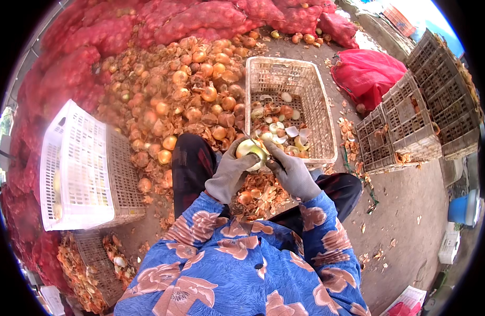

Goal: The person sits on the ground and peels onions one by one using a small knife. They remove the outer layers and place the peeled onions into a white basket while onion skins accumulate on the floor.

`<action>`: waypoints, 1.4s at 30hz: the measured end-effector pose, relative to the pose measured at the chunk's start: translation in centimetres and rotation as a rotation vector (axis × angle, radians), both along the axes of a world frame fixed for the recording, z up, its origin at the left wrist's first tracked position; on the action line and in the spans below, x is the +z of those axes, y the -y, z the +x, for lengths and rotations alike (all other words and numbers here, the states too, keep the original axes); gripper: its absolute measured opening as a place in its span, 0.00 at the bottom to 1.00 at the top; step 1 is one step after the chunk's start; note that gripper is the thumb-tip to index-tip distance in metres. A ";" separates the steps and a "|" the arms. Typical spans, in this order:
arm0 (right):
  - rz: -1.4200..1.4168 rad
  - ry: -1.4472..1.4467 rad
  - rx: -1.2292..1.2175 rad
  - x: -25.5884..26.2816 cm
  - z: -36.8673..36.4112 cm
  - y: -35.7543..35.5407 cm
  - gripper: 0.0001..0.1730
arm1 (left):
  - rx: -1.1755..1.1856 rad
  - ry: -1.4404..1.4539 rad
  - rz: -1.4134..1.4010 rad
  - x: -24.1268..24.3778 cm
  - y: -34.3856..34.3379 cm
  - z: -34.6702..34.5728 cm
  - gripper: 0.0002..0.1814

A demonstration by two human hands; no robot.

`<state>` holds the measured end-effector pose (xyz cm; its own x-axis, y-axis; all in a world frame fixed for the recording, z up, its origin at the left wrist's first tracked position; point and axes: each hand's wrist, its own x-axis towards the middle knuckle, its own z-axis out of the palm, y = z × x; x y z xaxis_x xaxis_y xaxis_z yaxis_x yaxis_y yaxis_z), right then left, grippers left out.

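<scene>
Between my knees, my left hand point(227, 175), in a grey glove, grips a partly peeled onion point(245, 147) with pale, greenish-white flesh. My right hand point(297, 173), gloved the same way, holds a small knife point(253, 141), whose thin blade lies across the top of the onion. The fingers of my right hand partly hide the knife's handle. Just beyond both hands stands a dirty white plastic crate point(332, 130), with onion trimmings and pale onion pieces point(280, 130) on its bottom. Loose onion skins point(262, 193) cover the ground below my hands.
A large heap of unpeeled onions point(203, 94) spreads ahead and left, backed by red mesh sacks point(203, 19). A white crate point(76, 170) with pale onions stands at left. Stacked crates point(404, 118) and a pink mesh sack point(365, 75) are at right; a blue bucket point(459, 207) is farther right.
</scene>
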<state>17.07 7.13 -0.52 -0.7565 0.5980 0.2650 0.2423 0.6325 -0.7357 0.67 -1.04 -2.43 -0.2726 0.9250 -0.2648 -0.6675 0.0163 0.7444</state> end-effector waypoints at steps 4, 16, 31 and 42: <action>-0.346 -0.014 -0.032 0.7 0.2 0.3 0.25 | -0.025 0.014 -0.001 0.6 0.4 -0.3 0.27; -0.206 -0.014 -0.251 0.7 2.0 -0.7 0.17 | -0.086 0.189 0.147 0.5 0.9 -1.5 0.27; -0.312 0.186 0.026 3.0 1.1 1.0 0.13 | -0.003 -0.001 0.099 -0.1 -0.3 -1.8 0.25; -0.469 0.236 -0.125 -0.5 4.8 3.4 0.15 | 0.116 0.356 0.081 -0.3 -0.2 -3.1 0.20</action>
